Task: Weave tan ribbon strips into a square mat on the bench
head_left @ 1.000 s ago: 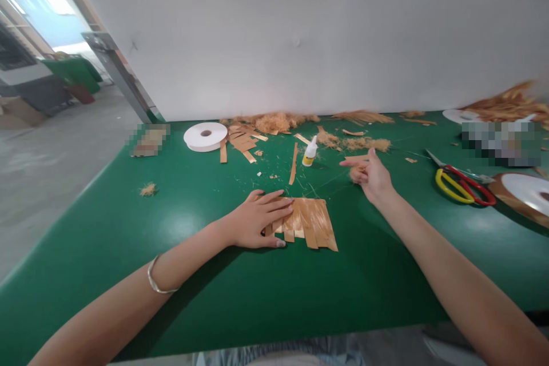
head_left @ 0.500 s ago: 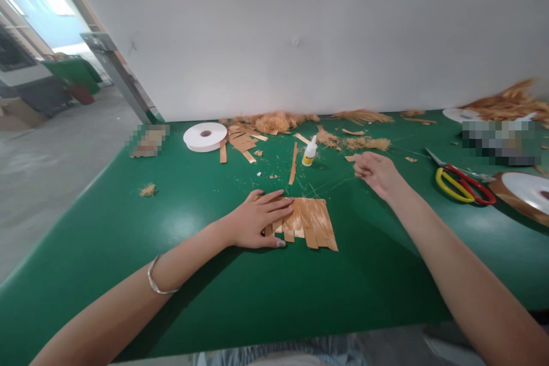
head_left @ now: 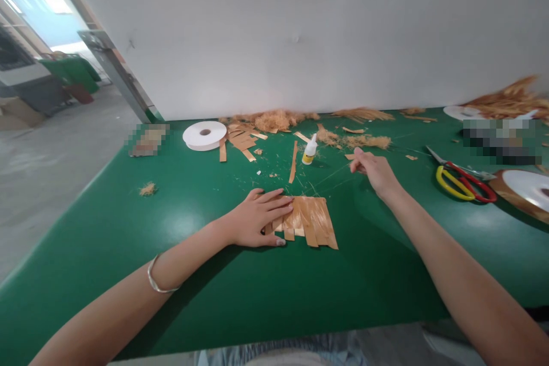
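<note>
Green table [head_left: 128, 223] ran the width of the view, set against a white wall [head_left: 300, 28]. Both forearms of the person reached in from the near edge; a thin bangle [head_left: 155, 281] sat on the left wrist.

Mat of tan strips [head_left: 311, 220], laid side by side with uneven lower ends, lay flat at centre table. Left hand [head_left: 255, 220] rested palm down on the mat's left edge, fingers spread and extended, pressing it to the table.

Right hand [head_left: 372, 168] was held beyond and to the right of the mat, clear of it, fingers curled with thumb and fingertips pinched together; whether anything was between them could not be made out.

White tape roll [head_left: 205, 135] lay far left, beside a heap of loose strips [head_left: 241, 139]. Scissors with yellow and red handles [head_left: 465, 182] lay to the right of the right hand, near a second white roll [head_left: 529, 189]. Fibre piles [head_left: 274, 121] lined the wall edge. A small glue bottle [head_left: 309, 150] stood upright between the strips and the right hand.
</note>
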`<state>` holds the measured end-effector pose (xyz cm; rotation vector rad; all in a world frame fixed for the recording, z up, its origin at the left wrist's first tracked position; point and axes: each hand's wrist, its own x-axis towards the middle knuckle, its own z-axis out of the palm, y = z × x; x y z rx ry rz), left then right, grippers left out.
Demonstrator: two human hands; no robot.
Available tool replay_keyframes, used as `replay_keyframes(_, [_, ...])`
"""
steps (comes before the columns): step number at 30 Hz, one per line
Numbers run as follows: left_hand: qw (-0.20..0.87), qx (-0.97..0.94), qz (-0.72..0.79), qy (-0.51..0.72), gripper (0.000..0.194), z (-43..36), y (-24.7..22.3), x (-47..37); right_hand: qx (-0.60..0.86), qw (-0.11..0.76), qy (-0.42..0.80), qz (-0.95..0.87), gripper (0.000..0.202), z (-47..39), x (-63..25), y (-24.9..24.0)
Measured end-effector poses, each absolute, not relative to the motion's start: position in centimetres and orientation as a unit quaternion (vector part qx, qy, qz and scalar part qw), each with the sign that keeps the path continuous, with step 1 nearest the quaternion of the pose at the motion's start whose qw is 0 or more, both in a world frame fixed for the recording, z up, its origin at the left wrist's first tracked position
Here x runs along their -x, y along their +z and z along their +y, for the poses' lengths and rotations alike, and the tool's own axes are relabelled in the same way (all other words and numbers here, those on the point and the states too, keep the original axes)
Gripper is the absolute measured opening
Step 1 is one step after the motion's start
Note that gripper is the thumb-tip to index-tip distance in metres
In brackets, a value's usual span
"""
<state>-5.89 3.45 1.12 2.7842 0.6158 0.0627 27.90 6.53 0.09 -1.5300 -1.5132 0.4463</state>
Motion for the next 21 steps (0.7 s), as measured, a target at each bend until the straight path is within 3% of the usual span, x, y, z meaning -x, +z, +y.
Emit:
replay_keyframes(14, [0.142, -0.967, 0.210, 0.031, 0.079, 3.5, 1.0, 5.9, 0.509, 0.483, 0.473, -0.533, 0.069, 6.2, -27.1, 0.8])
replay_keyframes(21, [0.141, -0.967, 0.209, 0.029, 0.079, 3.5, 1.1, 5.9, 0.497, 0.501, 0.473, -0.528, 0.058, 6.1, -27.0, 0.7])
